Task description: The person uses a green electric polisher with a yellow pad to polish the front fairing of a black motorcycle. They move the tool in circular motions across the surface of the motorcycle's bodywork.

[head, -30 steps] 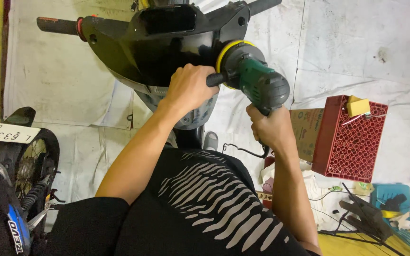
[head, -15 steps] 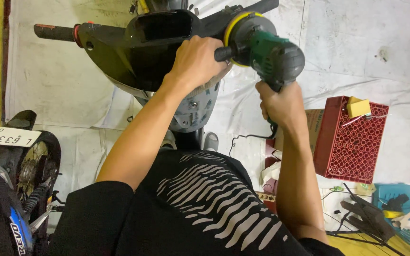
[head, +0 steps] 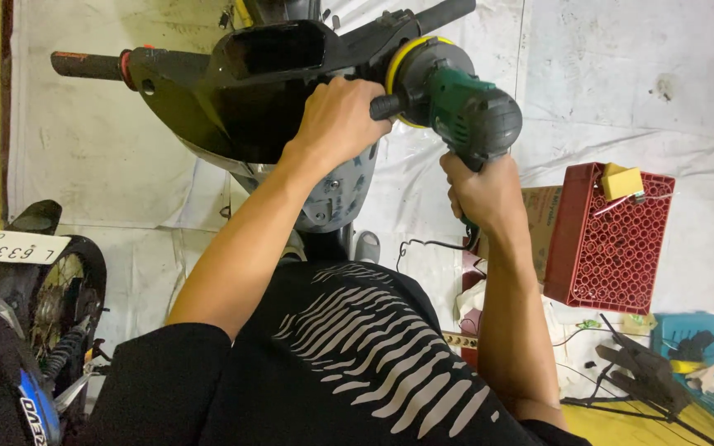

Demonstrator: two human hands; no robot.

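At six o'clock, closest to you, your black striped shirt [head: 357, 363] fills the lower view. Just above it, your right hand [head: 483, 192] is closed tight around the rear grip of the green polisher [head: 464, 111], toward one o'clock. At twelve o'clock your left hand [head: 336, 120] is wrapped shut around the polisher's black side handle, beside the yellow-rimmed pad that presses against the black scooter panel [head: 249, 91]. A red crate [head: 613, 248] lies on its side at three o'clock, with a yellow sponge [head: 621, 182] at its top. At eight o'clock stands a motorbike wheel [head: 59, 306].
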